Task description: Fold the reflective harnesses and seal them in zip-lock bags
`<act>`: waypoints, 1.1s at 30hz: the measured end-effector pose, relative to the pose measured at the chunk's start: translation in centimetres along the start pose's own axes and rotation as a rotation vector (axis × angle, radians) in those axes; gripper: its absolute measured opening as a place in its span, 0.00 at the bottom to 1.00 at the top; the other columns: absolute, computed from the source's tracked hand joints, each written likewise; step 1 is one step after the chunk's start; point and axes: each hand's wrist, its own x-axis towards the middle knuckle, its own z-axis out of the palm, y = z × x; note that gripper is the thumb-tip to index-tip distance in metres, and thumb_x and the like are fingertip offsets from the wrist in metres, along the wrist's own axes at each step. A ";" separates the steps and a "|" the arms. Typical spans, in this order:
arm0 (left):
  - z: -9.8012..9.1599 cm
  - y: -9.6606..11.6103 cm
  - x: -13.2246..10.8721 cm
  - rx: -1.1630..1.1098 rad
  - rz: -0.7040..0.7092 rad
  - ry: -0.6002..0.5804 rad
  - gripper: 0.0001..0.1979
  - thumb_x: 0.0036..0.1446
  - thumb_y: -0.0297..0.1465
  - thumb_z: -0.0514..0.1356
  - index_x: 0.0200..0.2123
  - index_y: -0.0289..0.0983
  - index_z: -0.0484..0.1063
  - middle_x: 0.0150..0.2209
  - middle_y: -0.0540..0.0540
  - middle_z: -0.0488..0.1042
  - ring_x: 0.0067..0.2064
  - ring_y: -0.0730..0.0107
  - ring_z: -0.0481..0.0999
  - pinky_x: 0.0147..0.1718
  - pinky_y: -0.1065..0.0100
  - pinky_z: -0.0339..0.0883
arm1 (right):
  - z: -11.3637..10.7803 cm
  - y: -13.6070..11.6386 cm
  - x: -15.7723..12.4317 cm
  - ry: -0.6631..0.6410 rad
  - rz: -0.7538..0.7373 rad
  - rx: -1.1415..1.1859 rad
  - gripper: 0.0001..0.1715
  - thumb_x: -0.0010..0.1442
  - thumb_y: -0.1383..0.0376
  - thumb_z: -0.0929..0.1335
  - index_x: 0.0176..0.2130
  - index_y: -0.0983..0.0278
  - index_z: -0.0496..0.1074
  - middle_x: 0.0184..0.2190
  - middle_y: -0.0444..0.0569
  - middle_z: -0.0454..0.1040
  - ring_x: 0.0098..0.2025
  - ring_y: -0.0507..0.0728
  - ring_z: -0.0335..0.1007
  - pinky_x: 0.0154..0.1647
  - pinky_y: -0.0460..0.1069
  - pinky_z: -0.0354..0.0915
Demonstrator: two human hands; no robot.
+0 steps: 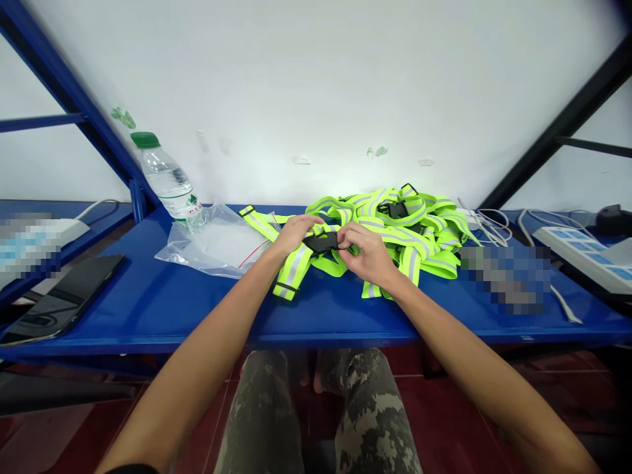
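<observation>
My left hand (296, 236) and my right hand (368, 255) pinch a black plastic buckle (320, 242) between them, at the front of a tangled pile of fluorescent yellow-green reflective safety vest straps (399, 227). The buckle sits on a strap with a silver reflective stripe, and my fingers hide part of it. Another black buckle (392, 210) lies on top of the pile. A strap end (291, 276) hangs down below my left wrist onto the blue table (197, 316). A clear plastic bag (212, 243) lies just left of my left hand.
A water bottle with a green cap (168, 178) lies against the wall behind the bag. A black smartphone (62, 296) sits at the far left. White cables (486, 224) and a power strip (582, 257) are at the right, beside a pixelated object (503, 280).
</observation>
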 end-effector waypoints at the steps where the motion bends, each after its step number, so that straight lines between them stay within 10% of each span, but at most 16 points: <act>1: 0.0 0.2 -0.1 -0.001 0.010 0.020 0.17 0.49 0.36 0.54 0.36 0.35 0.78 0.39 0.44 0.79 0.39 0.63 0.73 0.44 0.65 0.64 | -0.1 0.1 0.0 0.012 0.009 -0.003 0.13 0.52 0.76 0.63 0.27 0.59 0.57 0.32 0.48 0.70 0.35 0.56 0.67 0.37 0.51 0.63; 7: -0.5 2.7 -3.8 0.348 0.255 0.172 0.25 0.56 0.50 0.58 0.45 0.35 0.74 0.42 0.42 0.76 0.44 0.58 0.74 0.48 0.62 0.64 | -0.8 0.9 0.3 0.188 0.114 -0.050 0.12 0.51 0.76 0.64 0.29 0.59 0.59 0.35 0.50 0.70 0.40 0.59 0.68 0.39 0.53 0.66; 12: -0.3 3.7 -6.6 0.676 0.331 0.035 0.43 0.47 0.34 0.66 0.66 0.38 0.57 0.59 0.36 0.68 0.57 0.45 0.70 0.55 0.55 0.63 | -0.8 1.1 0.3 0.282 0.153 -0.117 0.11 0.52 0.74 0.63 0.35 0.60 0.62 0.40 0.54 0.69 0.44 0.61 0.67 0.34 0.52 0.67; 19: -3.3 5.8 -4.8 0.680 0.425 0.229 0.24 0.52 0.23 0.52 0.51 0.37 0.74 0.41 0.43 0.79 0.44 0.58 0.77 0.48 0.59 0.67 | -1.6 2.8 0.9 0.186 0.278 -0.416 0.19 0.59 0.69 0.62 0.51 0.64 0.67 0.45 0.58 0.75 0.48 0.65 0.72 0.49 0.59 0.67; 33: -9.4 7.4 -1.6 0.643 0.251 0.174 0.16 0.49 0.27 0.53 0.31 0.34 0.81 0.22 0.45 0.70 0.29 0.66 0.69 0.33 0.65 0.61 | -11.8 1.5 4.8 -0.258 0.176 -0.618 0.17 0.58 0.52 0.70 0.29 0.61 0.68 0.29 0.51 0.72 0.35 0.61 0.68 0.38 0.53 0.58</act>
